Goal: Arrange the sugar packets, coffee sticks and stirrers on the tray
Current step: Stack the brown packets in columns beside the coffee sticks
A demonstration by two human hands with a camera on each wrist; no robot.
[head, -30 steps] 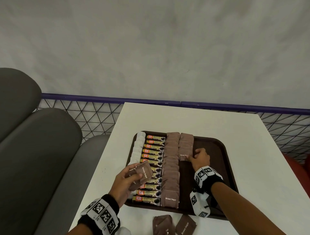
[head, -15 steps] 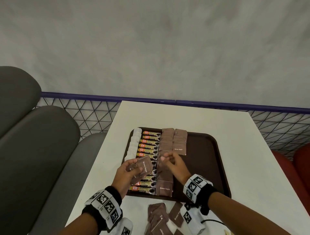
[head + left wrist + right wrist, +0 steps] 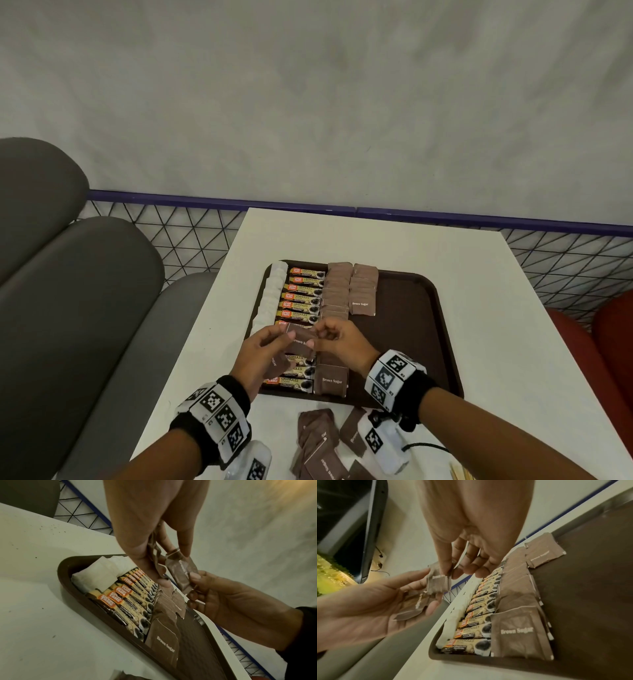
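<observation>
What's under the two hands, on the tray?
Under the left hand and right hand, which share a brown sugar packet, lie the coffee stick row and the longer brown sugar column on the tray. Their middle parts are covered.

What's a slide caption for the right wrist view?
Right hand pinches one brown sugar packet from the left hand beside the tray.
</observation>
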